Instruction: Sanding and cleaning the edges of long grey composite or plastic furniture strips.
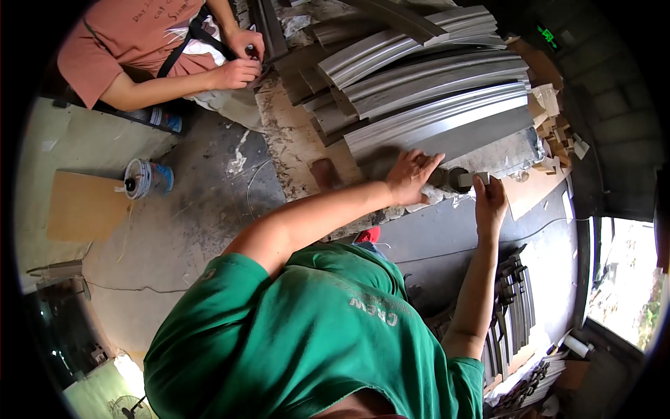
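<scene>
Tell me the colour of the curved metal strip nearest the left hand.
The strip is silvery grey, shown in the head view.

Curved metal profile [433, 127]: silver-grey, ribbed along its upper side, with a flat, duller lower band; lies lengthwise, right end pointing between two and three o'clock. Round cup [456, 172]: dark inside, mouth upward, at the profile's five o'clock. Rectangular block [466, 181]: small, pale grey, at the cup's three o'clock; contact unclear.

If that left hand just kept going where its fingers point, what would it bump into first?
Probably the flat dark grey metal strip, just ahead and to the right of the left hand's fingertips. They may already touch it; depth is hard to judge here.
</scene>
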{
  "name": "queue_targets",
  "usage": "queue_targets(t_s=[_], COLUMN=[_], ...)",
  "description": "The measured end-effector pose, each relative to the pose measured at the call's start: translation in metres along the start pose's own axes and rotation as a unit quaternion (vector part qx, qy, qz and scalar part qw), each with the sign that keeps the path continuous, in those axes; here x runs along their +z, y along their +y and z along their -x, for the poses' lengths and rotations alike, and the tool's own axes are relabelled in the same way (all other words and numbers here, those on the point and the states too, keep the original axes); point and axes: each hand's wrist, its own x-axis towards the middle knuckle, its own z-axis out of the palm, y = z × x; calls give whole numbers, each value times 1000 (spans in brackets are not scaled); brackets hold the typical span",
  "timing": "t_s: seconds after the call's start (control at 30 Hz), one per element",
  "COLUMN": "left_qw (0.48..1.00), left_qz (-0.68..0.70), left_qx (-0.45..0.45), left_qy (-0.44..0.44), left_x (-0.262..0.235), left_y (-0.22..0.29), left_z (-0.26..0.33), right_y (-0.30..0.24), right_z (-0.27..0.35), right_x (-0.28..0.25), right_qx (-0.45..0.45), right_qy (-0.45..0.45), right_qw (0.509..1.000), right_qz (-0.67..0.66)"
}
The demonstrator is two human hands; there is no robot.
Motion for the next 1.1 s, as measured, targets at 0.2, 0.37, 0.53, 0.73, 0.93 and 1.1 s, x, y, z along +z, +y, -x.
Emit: queue_targets(t_s=[0.2,0.37,0.53,0.73,0.93,1.1], left_qw=[992,996,997,996,993,994], left_qz=[-34,-8,19,21,15,15], left_qx=[54,34,37,54,76,72], left_qy=[112,84,57,65,93,80], left_x=[17,24,34,39,44,41], left_y=[-11,-9,-6,-5,-9,-6], left_z=[-22,-31,-38,-46,-49,-47], right_y=[-2,-6,-36,-31,-50,-43], right_z=[0,0,5,0,-22,-22], right_x=[3,-3,3,4,1,-5], right_qx=[6,32,-56,-156,-141,-127], right_qy=[11,20,8,-44,-65,-71], right_qw=[990,996,988,954,956,958], right_qz=[-142,-76,143,253,248,245])
